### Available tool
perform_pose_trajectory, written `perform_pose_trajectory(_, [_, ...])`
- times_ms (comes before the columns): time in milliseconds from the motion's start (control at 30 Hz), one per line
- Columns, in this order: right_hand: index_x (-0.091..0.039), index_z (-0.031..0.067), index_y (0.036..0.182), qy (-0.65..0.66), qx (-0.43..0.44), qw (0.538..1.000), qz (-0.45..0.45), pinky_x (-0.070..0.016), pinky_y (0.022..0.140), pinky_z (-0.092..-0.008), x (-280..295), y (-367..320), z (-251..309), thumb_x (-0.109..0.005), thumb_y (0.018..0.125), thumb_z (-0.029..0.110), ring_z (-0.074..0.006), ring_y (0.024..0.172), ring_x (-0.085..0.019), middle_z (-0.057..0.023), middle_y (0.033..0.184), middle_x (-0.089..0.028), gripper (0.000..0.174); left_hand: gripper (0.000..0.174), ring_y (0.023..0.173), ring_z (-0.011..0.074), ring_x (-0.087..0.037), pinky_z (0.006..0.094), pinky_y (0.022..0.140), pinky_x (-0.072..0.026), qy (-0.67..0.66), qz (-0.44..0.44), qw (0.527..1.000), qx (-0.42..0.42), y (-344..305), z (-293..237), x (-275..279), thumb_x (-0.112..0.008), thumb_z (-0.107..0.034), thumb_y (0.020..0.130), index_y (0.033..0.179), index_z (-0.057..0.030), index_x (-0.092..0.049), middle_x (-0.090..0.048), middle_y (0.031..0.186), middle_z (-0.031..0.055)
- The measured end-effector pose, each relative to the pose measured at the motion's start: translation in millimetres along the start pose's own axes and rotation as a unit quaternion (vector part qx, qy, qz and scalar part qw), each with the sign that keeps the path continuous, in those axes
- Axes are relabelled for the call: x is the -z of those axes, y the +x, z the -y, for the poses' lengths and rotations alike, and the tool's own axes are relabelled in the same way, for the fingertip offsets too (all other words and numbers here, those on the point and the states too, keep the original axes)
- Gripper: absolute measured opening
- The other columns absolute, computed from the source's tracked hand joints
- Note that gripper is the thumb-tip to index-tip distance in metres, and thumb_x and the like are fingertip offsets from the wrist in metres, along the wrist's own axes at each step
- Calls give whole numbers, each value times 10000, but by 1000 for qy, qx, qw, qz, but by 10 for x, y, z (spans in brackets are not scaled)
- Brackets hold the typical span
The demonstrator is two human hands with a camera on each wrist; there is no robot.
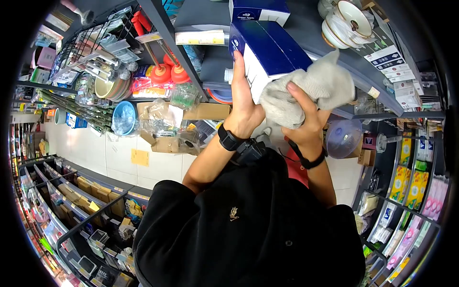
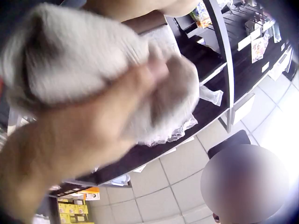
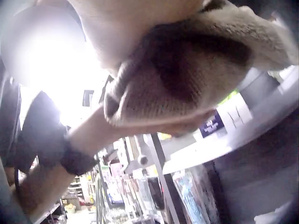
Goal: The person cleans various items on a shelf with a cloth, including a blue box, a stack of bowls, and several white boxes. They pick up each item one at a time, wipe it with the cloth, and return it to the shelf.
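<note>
A blue-and-white box (image 1: 272, 45) is tilted in front of the person, its blue top facing up. The left hand (image 1: 246, 103) grips its near left side, thumb straight along the white face and the other fingers hidden beneath. At the box's near end, the right hand (image 1: 306, 117) holds a bunched grey cloth (image 1: 330, 79) against it, the thumb on top. In the left wrist view, that cloth (image 2: 79, 56) is blurred beneath the right thumb. In the right wrist view, the cloth (image 3: 187, 70) hangs in folds below the right hand (image 3: 135, 28).
Another blue-and-white box (image 1: 258, 10) stands on the dark shelf behind. To the right are stacked bowls (image 1: 346, 24) in clear wrap and a row of cartons (image 1: 392, 62). Red plungers (image 1: 161, 74) hang at left. A cardboard box (image 1: 205, 112) lies lower down, above the tiled floor (image 1: 119, 150).
</note>
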State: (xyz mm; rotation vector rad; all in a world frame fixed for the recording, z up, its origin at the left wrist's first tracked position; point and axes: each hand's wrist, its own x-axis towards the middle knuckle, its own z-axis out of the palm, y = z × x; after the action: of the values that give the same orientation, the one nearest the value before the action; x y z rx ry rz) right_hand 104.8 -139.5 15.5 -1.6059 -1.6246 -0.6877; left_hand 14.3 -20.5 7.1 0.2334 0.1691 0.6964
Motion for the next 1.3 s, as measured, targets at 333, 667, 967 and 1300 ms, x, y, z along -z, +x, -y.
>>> perform_pose_trajectory(333, [-603,27,1232,169,-295,938,-74,-406,1011,-383,-37,-478,-491,-792,765,162,-299,1157,-530,-174,1236,-559,522,618,1164,261,-596,451,1032,-448,-45,-3,998,48,-45,-162,137,-370,-619,996,1322,-120,-534,-613,1256,66])
perform_pose_trajectory(667, [-559,-21,1290,519,-503,679,-129,-453,940,-292,-211,-660,-716,-579,986,376,-174,1052,-598,-75,1149,-643,500,618,1077,268,-606,341,968,-455,419,15,908,-2,226,239,380,-361,-497,1050,1344,35,-478,-633,1192,173])
perform_pose_trajectory(967, [-585,12,1242,711,-527,428,-182,-522,858,-280,-204,-545,-692,-539,1004,325,-167,988,-647,-89,1112,-660,395,600,1018,338,-621,394,895,-485,730,59,681,8,313,-233,-261,-388,-474,1042,1248,60,-569,-619,1104,233])
perform_pose_trajectory(1300, [-423,-10,1315,501,-384,751,-197,-386,988,-323,-384,-76,-668,-690,855,183,-176,1068,-513,-98,1177,-521,565,1338,1266,467,-497,396,1083,-405,850,108,513,-47,557,-281,-881,-820,-628,674,1392,249,-109,-415,1324,440])
